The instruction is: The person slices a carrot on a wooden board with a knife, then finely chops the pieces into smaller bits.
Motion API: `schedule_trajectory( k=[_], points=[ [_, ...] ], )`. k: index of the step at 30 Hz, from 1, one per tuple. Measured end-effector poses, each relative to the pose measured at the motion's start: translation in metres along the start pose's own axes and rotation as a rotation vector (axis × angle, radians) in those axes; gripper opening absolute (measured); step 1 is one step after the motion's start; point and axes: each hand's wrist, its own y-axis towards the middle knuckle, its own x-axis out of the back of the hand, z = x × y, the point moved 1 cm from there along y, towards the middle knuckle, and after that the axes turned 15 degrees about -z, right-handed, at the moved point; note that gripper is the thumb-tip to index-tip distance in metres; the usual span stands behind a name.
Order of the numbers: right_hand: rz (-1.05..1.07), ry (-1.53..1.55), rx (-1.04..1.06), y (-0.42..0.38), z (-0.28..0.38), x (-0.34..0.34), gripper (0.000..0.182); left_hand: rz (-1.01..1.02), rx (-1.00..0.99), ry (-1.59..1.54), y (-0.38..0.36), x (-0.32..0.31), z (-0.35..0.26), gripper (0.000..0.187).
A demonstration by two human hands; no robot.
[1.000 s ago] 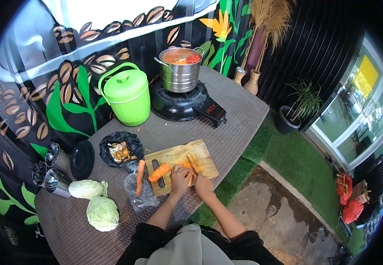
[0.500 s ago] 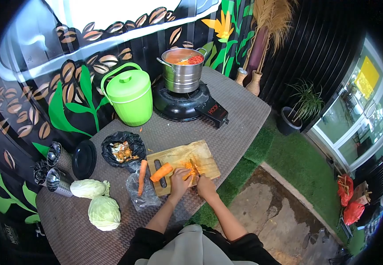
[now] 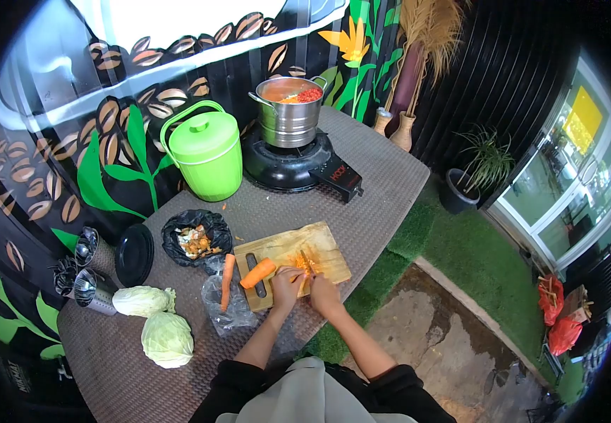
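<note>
A wooden cutting board (image 3: 326,236) lies on the table under both hands. My left hand (image 3: 288,283) is closed over a piece of carrot at the board's lower middle, fingers pressed together. Close beside it on the right, my right hand (image 3: 325,292) is wrapped round the handle of a knife (image 3: 305,261), whose blade points away over the board. Small chopped carrot bits (image 3: 312,268) lie around the blade. A thick peeled carrot (image 3: 258,273) rests across the board's handle slot. A thinner carrot (image 3: 227,282) lies on a clear plastic bag (image 3: 233,316) to the left.
A metal pot (image 3: 290,120) of orange-red food sits on a black portable stove (image 3: 280,166). Left of it is a green lidded bucket (image 3: 210,158). Peelings fill a black bag (image 3: 171,240). Two cabbages (image 3: 167,340), (image 3: 139,301) and metal utensil holders (image 3: 94,290) stand at the left.
Both hands have shifted slightly left, the right one most, and the knife has moved a little left with it. The camera view has shifted slightly.
</note>
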Motion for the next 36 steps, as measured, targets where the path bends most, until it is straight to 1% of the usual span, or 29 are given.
schedule_trajectory(
  k=[2, 4, 5, 7, 9, 10, 11, 13, 15, 17, 18, 20, 22, 24, 26, 27, 28, 30, 32, 33, 35, 36],
  points=[
    [-0.078, 0.018, -0.089, -0.018, 0.006, -0.005, 0.03, -0.002, 0.019, -0.003, 0.001, 0.0, -0.001, 0.012],
    [-0.083, 0.024, -0.092, -0.015, 0.004, -0.011, 0.031, -0.001, 0.046, -0.005, 0.001, 0.002, -0.001, 0.012],
    [-0.087, 0.032, -0.096, -0.012, 0.001, -0.013, 0.031, 0.007, 0.015, 0.003, 0.001, 0.002, -0.001, 0.012],
    [-0.059, 0.034, -0.076, -0.001, -0.005, -0.004, 0.032, 0.015, -0.016, 0.009, -0.001, 0.003, -0.003, 0.012],
    [0.059, 0.077, -0.012, 0.005, -0.007, 0.007, 0.037, 0.016, -0.048, -0.013, 0.0, 0.005, -0.004, 0.012],
    [0.116, 0.045, 0.022, 0.002, -0.006, 0.012, 0.037, 0.012, -0.049, -0.012, 0.001, 0.007, -0.004, 0.012],
    [0.115, 0.044, 0.025, -0.004, -0.001, 0.012, 0.037, 0.018, -0.053, -0.013, 0.0, 0.008, -0.005, 0.012],
    [0.032, 0.063, -0.177, -0.02, 0.009, 0.004, 0.037, 0.024, -0.058, -0.019, 0.0, 0.008, -0.004, 0.012],
    [0.012, 0.063, -0.207, -0.024, 0.009, -0.009, 0.037, 0.029, -0.025, -0.021, 0.0, 0.007, -0.001, 0.012],
    [-0.044, 0.051, -0.139, -0.021, 0.008, -0.012, 0.034, 0.025, -0.032, 0.005, -0.001, 0.006, -0.002, 0.011],
    [-0.043, 0.051, -0.142, -0.017, 0.005, -0.014, 0.034, 0.024, -0.04, 0.033, -0.002, 0.007, -0.002, 0.011],
    [-0.015, 0.025, -0.052, -0.003, -0.001, -0.014, 0.034, 0.026, -0.029, 0.041, -0.002, 0.008, -0.002, 0.012],
    [0.004, 0.036, -0.013, -0.006, -0.002, -0.006, 0.034, 0.02, -0.014, 0.053, -0.001, 0.01, -0.004, 0.013],
    [0.024, 0.049, 0.024, -0.017, 0.005, -0.003, 0.035, 0.005, 0.015, -0.015, -0.001, 0.013, -0.007, 0.015],
    [-0.03, 0.08, -0.23, -0.032, 0.016, -0.006, 0.039, 0.015, 0.044, -0.039, 0.0, 0.012, -0.003, 0.017],
    [-0.032, 0.08, -0.232, -0.032, 0.017, -0.004, 0.039, 0.024, 0.076, -0.062, -0.001, 0.01, 0.0, 0.02],
    [-0.059, 0.101, -0.222, -0.028, 0.017, -0.002, 0.04, 0.022, 0.073, -0.064, 0.001, 0.007, 0.003, 0.02],
    [-0.075, 0.126, -0.219, -0.021, 0.012, -0.003, 0.042, 0.021, 0.091, -0.166, -0.003, 0.006, 0.009, 0.023],
    [-0.023, 0.128, -0.062, 0.004, -0.002, -0.009, 0.042, 0.024, 0.102, -0.16, -0.002, 0.01, 0.003, 0.023],
    [-0.023, 0.132, -0.06, 0.012, -0.005, -0.004, 0.042, 0.019, 0.113, -0.162, 0.0, 0.011, 0.0, 0.024],
    [0.075, 0.143, -0.002, 0.025, -0.007, 0.003, 0.042, 0.003, 0.128, -0.17, 0.0, 0.009, 0.003, 0.024],
    [0.048, 0.135, -0.025, 0.026, -0.003, 0.007, 0.042, -0.012, 0.144, -0.183, 0.003, 0.01, -0.002, 0.025]
  ],
)
